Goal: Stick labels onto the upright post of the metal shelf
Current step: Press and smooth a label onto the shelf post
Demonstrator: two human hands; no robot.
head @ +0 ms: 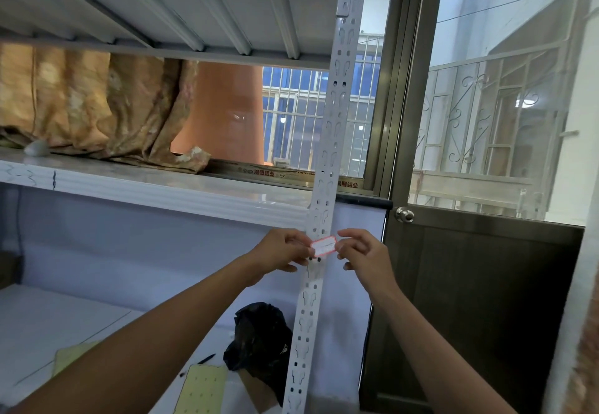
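Note:
A white perforated upright post [335, 115] of the metal shelf runs from the top centre down to the bottom centre. A small white label with a red border [323, 246] lies across the post just below the middle shelf board. My left hand [281, 251] pinches the label's left end and my right hand [361, 251] pinches its right end. Whether the label touches the post I cannot tell.
A pale yellow backing sheet [202, 389], a black pen [207, 358] and a black plastic bag [262, 339] lie on the lower shelf. A beige cloth [107, 109] sits on the middle shelf board [155, 190]. A dark door with a knob [404, 214] stands right of the post.

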